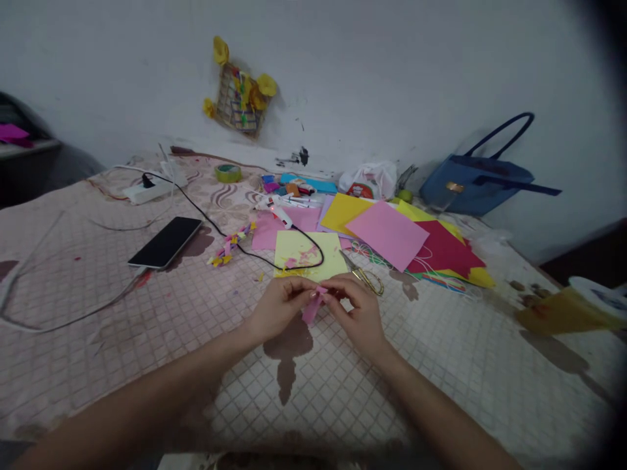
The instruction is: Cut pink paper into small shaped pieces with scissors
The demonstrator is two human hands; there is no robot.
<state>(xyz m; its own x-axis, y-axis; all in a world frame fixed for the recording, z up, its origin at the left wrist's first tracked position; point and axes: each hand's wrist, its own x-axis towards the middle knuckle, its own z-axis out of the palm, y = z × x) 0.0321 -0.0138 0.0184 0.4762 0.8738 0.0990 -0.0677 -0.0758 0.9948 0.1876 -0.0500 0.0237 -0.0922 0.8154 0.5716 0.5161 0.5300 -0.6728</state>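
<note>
Between my fingertips is a small pink paper strip (311, 311), its loose end hanging down over the table. My left hand (281, 305) pinches it from one side, and my right hand (356, 310) grips it from the other. Just beyond the hands lies a pale yellow sheet (333, 248) scattered with pink and yellow scraps. Gold-handled scissors (368, 279) rest beside my right hand. A white glue gun (280, 214) with a black cord lies behind the yellow sheet. To the left is a garland of small paper pieces (232, 244) in pink, yellow and purple.
A tablet (166, 243) with a white cable lies left, near a power strip (149, 189). Coloured sheets (389, 234) and strings spread at the right. Farther back stand green tape (228, 173) and a blue handbag (477, 184). A yellow tub (571, 312) lies far right.
</note>
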